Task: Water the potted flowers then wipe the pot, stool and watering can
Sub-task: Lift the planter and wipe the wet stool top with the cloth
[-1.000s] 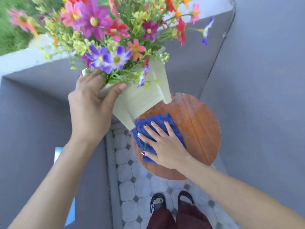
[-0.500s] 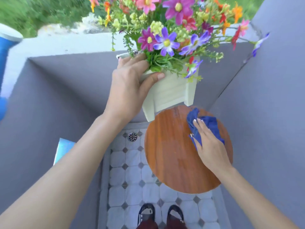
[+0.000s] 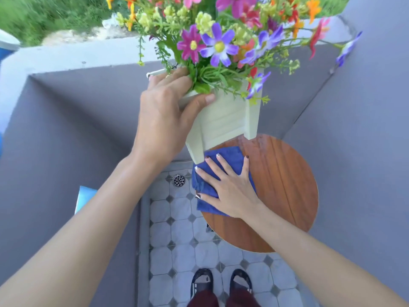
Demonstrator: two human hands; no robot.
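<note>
Left hand (image 3: 163,116) is gripping the pot (image 3: 223,120) rim, tilting it over the stool (image 3: 285,185); right hand (image 3: 230,187) is lying flat, pressing the cloth (image 3: 203,185) on the stool.

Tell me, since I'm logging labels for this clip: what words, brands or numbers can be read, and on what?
None can be read: the pot, blue cloth and stool are plain. The left sandal shows white marks, too small to read.

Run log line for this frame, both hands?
phase: wiping stool | left hand: grips pot rim, tilted | right hand: flat on blue cloth
</note>
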